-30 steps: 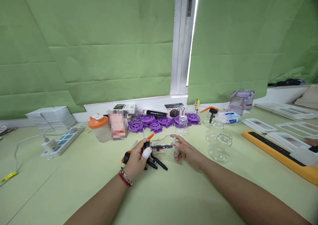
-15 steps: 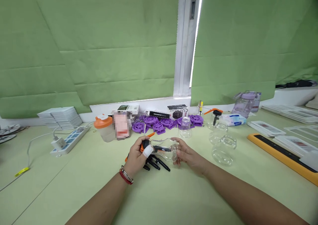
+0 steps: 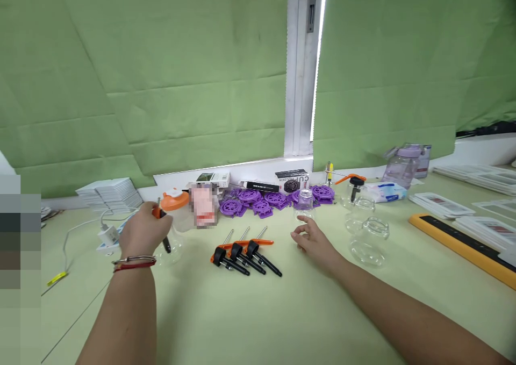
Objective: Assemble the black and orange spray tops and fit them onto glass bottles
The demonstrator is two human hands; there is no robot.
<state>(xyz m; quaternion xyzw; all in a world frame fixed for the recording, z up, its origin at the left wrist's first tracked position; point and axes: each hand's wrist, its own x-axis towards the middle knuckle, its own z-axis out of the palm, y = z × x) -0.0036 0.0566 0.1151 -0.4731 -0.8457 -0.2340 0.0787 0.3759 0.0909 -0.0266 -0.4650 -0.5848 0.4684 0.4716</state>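
My left hand (image 3: 144,229) is at the left, its fingers closed around the black-and-orange top of a clear glass bottle (image 3: 173,251). The bottle stands on or just over the table, partly hidden by the hand. My right hand (image 3: 316,242) hovers over the table with its fingers apart and nothing in them, close to an upturned glass bottle (image 3: 305,202). Between my hands lie three black caps (image 3: 237,251) with orange levers, thin metal rods and black tubes.
At the right stand clear glass bottles (image 3: 367,241), one with a black-and-orange top (image 3: 356,182). Purple plastic parts (image 3: 262,199) lie along the back. An orange-lidded cup (image 3: 176,199) and a power strip (image 3: 105,241) are left. A yellow-and-black bar (image 3: 455,244) lies right.
My left hand has carried the glass bottle from the middle to the left. My right hand has let go of the bottle and moved slightly right. The three caps are now uncovered.
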